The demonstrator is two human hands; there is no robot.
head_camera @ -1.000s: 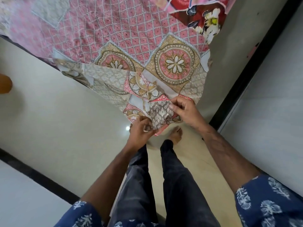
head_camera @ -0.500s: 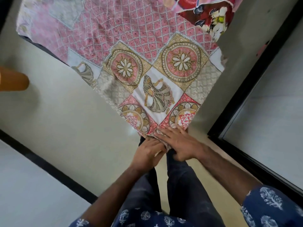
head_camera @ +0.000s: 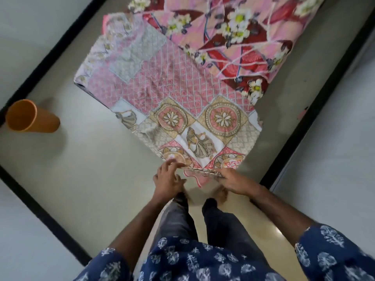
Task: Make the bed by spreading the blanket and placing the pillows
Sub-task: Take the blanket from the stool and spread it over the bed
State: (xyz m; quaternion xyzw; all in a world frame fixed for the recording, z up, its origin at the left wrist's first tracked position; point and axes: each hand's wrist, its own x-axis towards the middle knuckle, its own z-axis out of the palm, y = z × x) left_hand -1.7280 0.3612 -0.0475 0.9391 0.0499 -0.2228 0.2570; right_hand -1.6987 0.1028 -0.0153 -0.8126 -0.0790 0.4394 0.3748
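— Moved since a second earlier? Bunched corner of the pink patchwork blanket with gold medallion squares point(head_camera: 178, 110) pulled out flat; camera drawn back, more of the bedding shown.

— Head view, then. Where did that blanket lie?

— Spread over the low mattress on the pale tiled floor point(head_camera: 81, 159), near edge hanging toward the feet. Beyond it, overlapped at the far right, a red-and-pink sheet printed with white flowers point(head_camera: 243, 37).

— Left hand point(head_camera: 168, 179)?

— Fingers fairly straight and spread, tips touching the near hem. Nothing gripped, as far as seen through the blur.

— Right hand point(head_camera: 235, 181)?

— Curled round the hem's folded edge, pinching it near the right corner.

— Anything else?

— Orange plastic tumbler point(head_camera: 30, 116) standing on the floor, well apart to the left. Dark trousers point(head_camera: 203, 224) and a blue printed sleeve point(head_camera: 328, 244) below.
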